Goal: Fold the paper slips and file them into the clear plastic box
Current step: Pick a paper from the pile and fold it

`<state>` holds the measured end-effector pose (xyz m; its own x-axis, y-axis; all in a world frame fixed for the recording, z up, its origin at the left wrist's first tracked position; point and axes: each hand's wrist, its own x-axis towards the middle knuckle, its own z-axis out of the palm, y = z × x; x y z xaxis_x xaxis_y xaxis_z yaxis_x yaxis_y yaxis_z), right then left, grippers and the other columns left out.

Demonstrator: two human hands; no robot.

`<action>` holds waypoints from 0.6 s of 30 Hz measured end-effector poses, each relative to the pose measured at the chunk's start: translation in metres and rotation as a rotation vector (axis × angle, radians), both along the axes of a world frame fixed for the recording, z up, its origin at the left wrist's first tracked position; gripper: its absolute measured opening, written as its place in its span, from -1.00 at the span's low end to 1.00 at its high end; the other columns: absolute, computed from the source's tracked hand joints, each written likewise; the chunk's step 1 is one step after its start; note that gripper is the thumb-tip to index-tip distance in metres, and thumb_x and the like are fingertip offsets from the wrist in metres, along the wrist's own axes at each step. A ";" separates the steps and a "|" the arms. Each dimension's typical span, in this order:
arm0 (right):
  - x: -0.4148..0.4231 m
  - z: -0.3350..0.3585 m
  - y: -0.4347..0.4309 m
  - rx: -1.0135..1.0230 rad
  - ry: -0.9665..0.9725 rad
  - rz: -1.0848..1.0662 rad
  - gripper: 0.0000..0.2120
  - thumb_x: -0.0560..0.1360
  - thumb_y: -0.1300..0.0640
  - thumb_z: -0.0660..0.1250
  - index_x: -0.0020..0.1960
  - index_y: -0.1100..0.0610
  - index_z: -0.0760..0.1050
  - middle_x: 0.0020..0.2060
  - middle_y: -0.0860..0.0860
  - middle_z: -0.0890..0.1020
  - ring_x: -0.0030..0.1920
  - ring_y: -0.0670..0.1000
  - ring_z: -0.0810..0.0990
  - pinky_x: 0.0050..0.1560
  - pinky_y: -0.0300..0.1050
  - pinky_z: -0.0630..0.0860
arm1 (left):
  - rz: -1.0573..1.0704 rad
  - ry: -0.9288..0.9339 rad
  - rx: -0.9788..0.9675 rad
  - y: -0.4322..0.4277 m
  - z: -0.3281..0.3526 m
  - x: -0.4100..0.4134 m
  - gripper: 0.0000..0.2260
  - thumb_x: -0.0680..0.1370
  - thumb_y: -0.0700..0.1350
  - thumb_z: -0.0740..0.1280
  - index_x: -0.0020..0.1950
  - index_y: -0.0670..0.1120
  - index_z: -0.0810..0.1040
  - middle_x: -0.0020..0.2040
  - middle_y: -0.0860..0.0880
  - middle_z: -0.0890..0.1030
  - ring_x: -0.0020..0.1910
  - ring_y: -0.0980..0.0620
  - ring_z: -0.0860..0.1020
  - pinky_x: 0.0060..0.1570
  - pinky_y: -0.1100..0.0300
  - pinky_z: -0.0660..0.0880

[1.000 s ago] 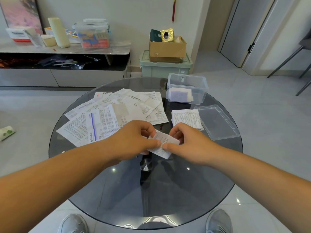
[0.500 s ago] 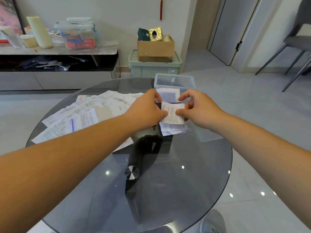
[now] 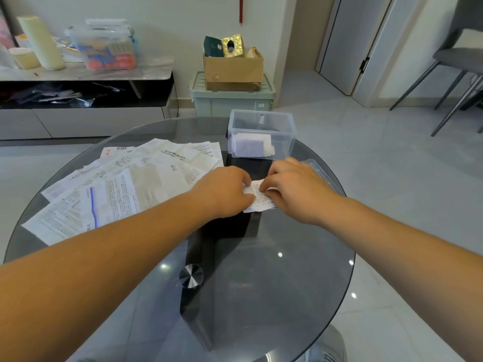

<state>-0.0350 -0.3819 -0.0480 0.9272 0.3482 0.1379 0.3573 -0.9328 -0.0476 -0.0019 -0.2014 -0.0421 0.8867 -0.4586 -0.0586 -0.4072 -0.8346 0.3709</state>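
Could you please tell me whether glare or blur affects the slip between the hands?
Head view: small light glints sit on the glass table nearer the camera, clear of the slip; head view: its print is too soft to read.

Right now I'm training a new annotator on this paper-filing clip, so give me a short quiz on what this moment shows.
1. True or false: the clear plastic box already holds some folded paper.
2. Where does the box's lid lie? A) closed on the box. B) on the glass table, just beyond the right hand. C) on the floor.
3. Fill in: the pile of unfolded slips lies to the ___ of the paper slip that the left hand and the right hand pinch together.

Key: 1 true; 2 B; 3 left.
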 end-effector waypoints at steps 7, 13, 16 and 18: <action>-0.008 -0.005 -0.006 -0.075 -0.041 0.071 -0.72 0.66 -0.03 0.19 0.28 -0.08 0.58 0.10 -0.11 0.52 0.14 0.03 0.35 0.15 -0.01 0.26 | -0.089 -0.085 0.139 0.008 0.000 -0.004 -0.59 0.62 0.15 0.27 0.38 -0.02 0.56 0.07 -0.04 0.57 0.05 0.02 0.54 -0.05 0.21 0.41; -0.009 -0.007 -0.007 -0.078 -0.025 0.027 -0.68 0.67 -0.04 0.16 0.38 -0.10 0.49 0.18 -0.15 0.46 0.18 -0.02 0.27 0.04 -0.08 0.06 | -0.016 0.026 0.020 0.007 -0.003 0.002 -0.53 0.55 0.11 0.41 0.42 -0.03 0.53 0.24 -0.04 0.61 -0.06 0.04 0.52 -0.06 0.26 0.46; -0.009 -0.008 -0.007 -0.090 0.012 0.023 -0.65 0.68 -0.03 0.14 0.44 -0.10 0.43 0.22 -0.11 0.41 0.22 0.00 0.26 0.12 -0.04 0.13 | 0.005 0.042 0.033 0.007 -0.002 0.003 -0.52 0.54 0.13 0.43 0.41 0.00 0.53 0.29 -0.03 0.58 0.06 0.00 0.56 0.07 0.21 0.53; -0.008 -0.008 -0.006 -0.090 0.024 0.018 -0.65 0.68 -0.03 0.14 0.45 -0.11 0.42 0.22 -0.11 0.40 0.23 -0.01 0.25 0.19 -0.01 0.15 | 0.018 0.028 0.038 0.008 -0.003 0.002 -0.52 0.53 0.15 0.42 0.41 0.02 0.53 0.30 -0.03 0.58 0.11 -0.03 0.57 0.11 0.17 0.55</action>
